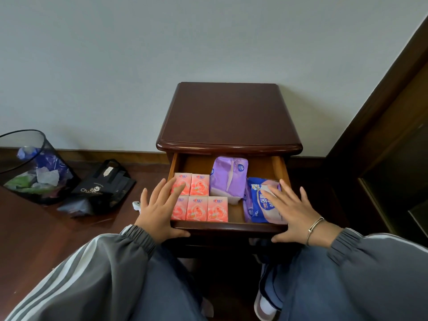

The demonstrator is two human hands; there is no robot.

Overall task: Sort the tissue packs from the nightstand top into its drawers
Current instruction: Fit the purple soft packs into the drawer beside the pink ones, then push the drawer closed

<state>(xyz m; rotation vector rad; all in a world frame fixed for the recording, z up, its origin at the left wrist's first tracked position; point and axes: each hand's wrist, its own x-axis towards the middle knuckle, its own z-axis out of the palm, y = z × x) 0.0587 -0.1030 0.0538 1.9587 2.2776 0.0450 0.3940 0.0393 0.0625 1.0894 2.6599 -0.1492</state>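
Observation:
The dark wood nightstand (228, 117) stands against the wall with a bare top. Its top drawer (229, 227) is pulled out. Inside lie several small pink tissue packs (200, 200) in two rows at the left, a purple pack (229, 177) in the middle and a blue pack (261, 205) at the right. My left hand (159, 212) rests flat on the drawer's front left corner, fingers spread, thumb on the front edge. My right hand (294, 212) lies flat on the front right corner, fingers over the blue pack. Neither hand holds a pack.
A black mesh waste bin (30, 167) with rubbish stands on the floor at the left. A black bag (104, 186) lies beside it. A dark wooden frame (382, 135) rises at the right. My knees and a shoe (266, 302) are below the drawer.

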